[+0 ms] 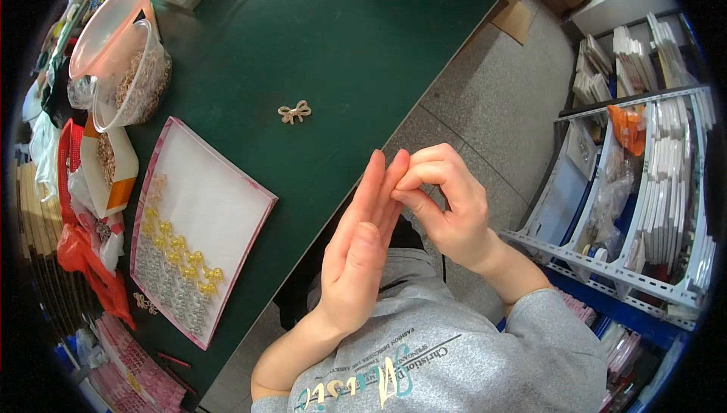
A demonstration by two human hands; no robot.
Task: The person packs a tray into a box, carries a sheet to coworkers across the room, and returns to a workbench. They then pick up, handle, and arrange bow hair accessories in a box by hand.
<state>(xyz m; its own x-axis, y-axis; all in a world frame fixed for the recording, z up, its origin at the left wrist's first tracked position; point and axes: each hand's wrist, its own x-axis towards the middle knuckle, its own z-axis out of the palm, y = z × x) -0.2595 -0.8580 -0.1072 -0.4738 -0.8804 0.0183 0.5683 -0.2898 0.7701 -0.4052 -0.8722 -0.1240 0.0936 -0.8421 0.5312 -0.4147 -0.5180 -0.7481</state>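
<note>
My left hand [357,250] is raised near the table edge, its fingers stretched out and its palm turned toward the right. Beside its fingertips, my right hand [447,205] has thumb and index finger pinched together; anything between them is too small to make out. A small bow-shaped metal piece [294,112] lies alone on the green table [250,49]. Left of my hands, a shallow white tray with a pink rim [204,163] holds rows of yellow bow pieces [178,250] and silvery ones [170,288].
At the far left are a clear tub [136,84] of small parts, a pink bowl [110,27], an orange-and-white box [110,167] and red bags [95,261]. Shelving with white packets [666,186] stands at the right, beyond the speckled floor [485,110].
</note>
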